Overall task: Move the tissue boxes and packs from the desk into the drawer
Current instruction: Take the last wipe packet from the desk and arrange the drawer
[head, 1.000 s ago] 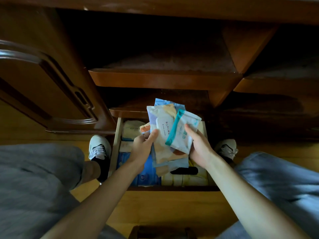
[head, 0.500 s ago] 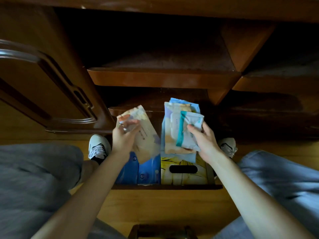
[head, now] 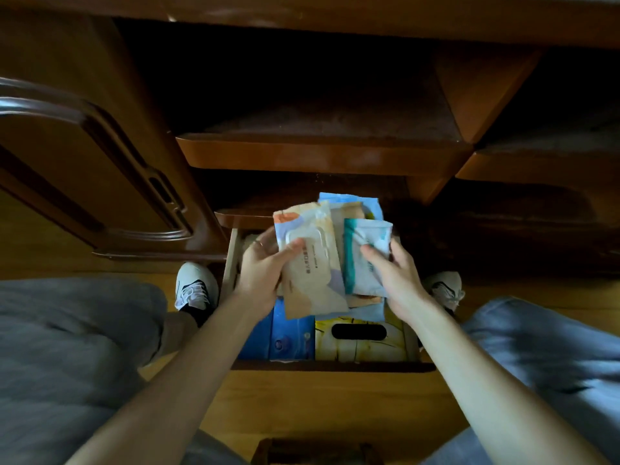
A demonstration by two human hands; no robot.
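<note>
Head view: two bare forearms are seen rising from the bottom of the frame, grey trouser legs at either lower corner. Just past them the open drawer [head: 330, 365] sits at lower centre, a blue tissue box [head: 285, 337] and a yellow tissue box [head: 360, 345] packed side by side inside. Above these, the beige wipes pack [head: 310, 263] is gripped by the left hand [head: 263, 275], thumb on its front. The teal-striped pack [head: 365, 260] and a fan of packs behind it are clutched by the right hand [head: 399, 280]. Dark wooden shelves [head: 322, 156] fill the upper frame.
</note>
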